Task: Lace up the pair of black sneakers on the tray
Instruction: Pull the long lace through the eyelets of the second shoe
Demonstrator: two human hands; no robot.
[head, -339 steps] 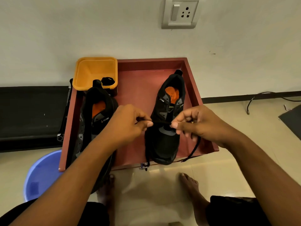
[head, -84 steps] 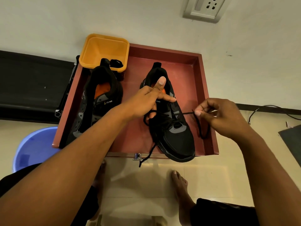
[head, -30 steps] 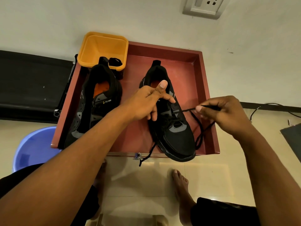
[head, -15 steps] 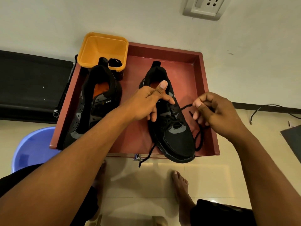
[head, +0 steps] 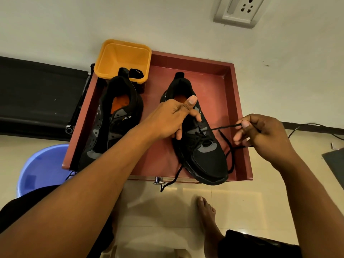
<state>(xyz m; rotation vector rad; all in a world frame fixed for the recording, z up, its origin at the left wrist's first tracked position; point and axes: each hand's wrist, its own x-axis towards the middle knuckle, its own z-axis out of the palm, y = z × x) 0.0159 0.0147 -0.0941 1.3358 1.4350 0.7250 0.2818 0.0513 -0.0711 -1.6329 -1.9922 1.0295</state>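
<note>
Two black sneakers with orange insoles stand on a dark red tray (head: 219,86). The left sneaker (head: 111,123) has no lace in it that I can see. My left hand (head: 173,120) grips the right sneaker (head: 204,155) at its tongue and left side. My right hand (head: 260,135) pinches the black lace (head: 223,127) just right of the shoe and holds it taut from an eyelet. The lace's slack loops down beside the toe. Its other end (head: 171,183) hangs over the tray's front edge.
An orange tub (head: 122,58) sits at the tray's back left corner with a black bundle (head: 136,73) on its rim. A blue bucket (head: 41,168) stands on the floor to the left. My bare foot (head: 206,215) is below the tray. A cable (head: 316,129) lies at right.
My right hand has pulled the lace out to the right and it now runs taut from the eyelet. My left hand has stayed on the shoe.
</note>
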